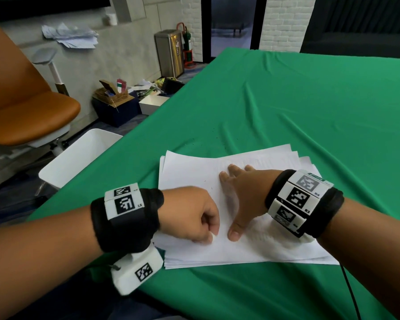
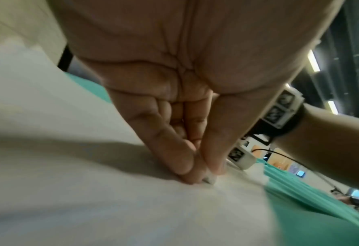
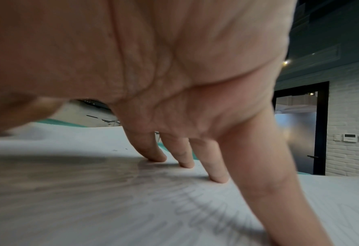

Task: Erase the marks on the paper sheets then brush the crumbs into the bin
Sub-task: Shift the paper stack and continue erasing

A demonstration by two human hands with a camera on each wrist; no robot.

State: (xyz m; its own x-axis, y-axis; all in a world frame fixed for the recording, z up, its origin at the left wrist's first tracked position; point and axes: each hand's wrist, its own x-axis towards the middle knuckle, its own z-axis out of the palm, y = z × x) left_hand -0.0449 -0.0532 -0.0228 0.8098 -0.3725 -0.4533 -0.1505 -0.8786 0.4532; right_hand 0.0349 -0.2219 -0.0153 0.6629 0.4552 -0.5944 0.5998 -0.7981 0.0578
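**Q:** Paper sheets (image 1: 252, 248) on green cloth: what are the fingers doing?

**A:** Left hand (image 1: 192, 215) fingers (image 2: 180, 159) are curled tight, pinching a small white eraser (image 2: 211, 179) whose tip touches the top sheet. Right hand (image 1: 243, 195) lies spread, straight fingers (image 3: 187, 156) and thumb pressing the stack flat just beside the eraser.

**Q:** Why held that way?

**A:** Likely so the page does not slide or buckle under the rubbing. Faint pencil loops (image 3: 205, 204) show under the right hand, so erasing looks unfinished.

**Q:** Where does the stack sit?

**A:** On the surface (image 1: 310, 100), near its close edge, sheets fanned slightly askew. Dark crumbs (image 1: 215, 137) dot the cloth just beyond the far edge of the stack, with a few specks on the page.

**Q:** Room to brush?

**A:** A white bin (image 1: 79, 158) stands below the surface's left edge, near the stack. Open cloth runs between them, so a leftward sweep seems unobstructed. Far and right of the stack, the cloth is wide but wrinkled, which could catch crumbs.
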